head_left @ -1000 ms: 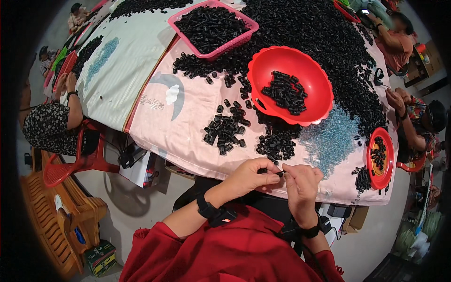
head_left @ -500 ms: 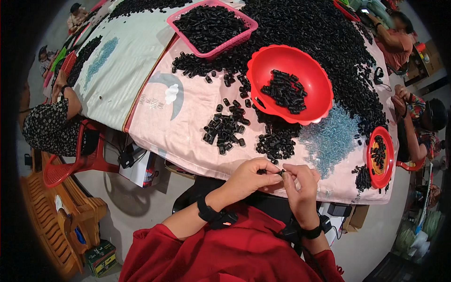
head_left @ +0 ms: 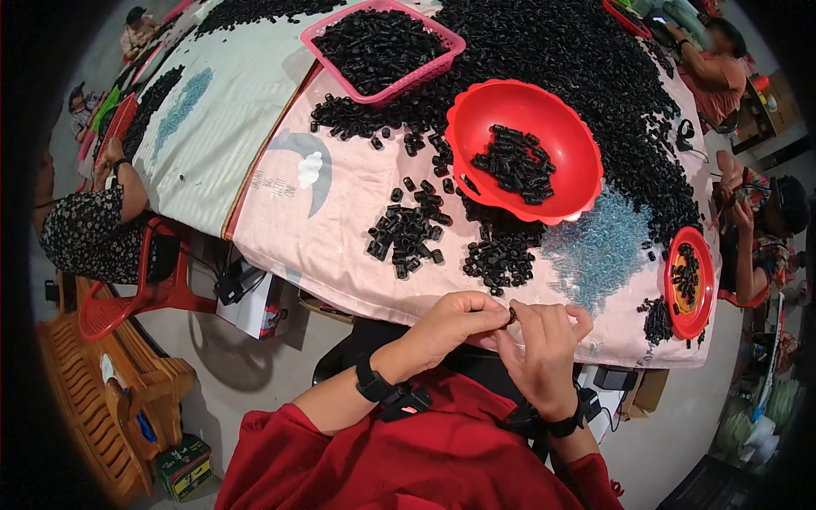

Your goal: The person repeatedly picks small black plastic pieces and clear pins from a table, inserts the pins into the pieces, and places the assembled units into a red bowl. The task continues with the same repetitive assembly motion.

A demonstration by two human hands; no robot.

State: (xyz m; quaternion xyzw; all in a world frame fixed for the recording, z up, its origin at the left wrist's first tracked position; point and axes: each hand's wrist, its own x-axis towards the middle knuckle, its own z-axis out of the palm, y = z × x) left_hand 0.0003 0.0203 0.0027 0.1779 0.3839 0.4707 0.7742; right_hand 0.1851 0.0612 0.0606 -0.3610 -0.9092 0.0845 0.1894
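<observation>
My left hand [head_left: 455, 321] and my right hand [head_left: 542, 344] meet at the near edge of the table, fingertips pinched together on a small black plastic part [head_left: 511, 314]. Just beyond them lie two loose heaps of the same black parts [head_left: 406, 232] on a pink cloth [head_left: 340, 204]. A patch of small pale blue pieces [head_left: 599, 246] lies to the right of the heaps. A red round bowl [head_left: 476, 127] with black parts in it stands further back. Both wrists wear black straps.
A pink basket [head_left: 450, 38] full of black parts stands at the back, beside a big black pile [head_left: 586, 59]. A small red dish [head_left: 704, 293] sits at the right edge. Other people sit at the left [head_left: 85, 221] and right [head_left: 752, 246]. A red plastic chair [head_left: 127, 297] and wooden bench [head_left: 93, 399] stand lower left.
My hands stay together at the table edge, with only small finger movement around the black part. Nothing else has moved.
</observation>
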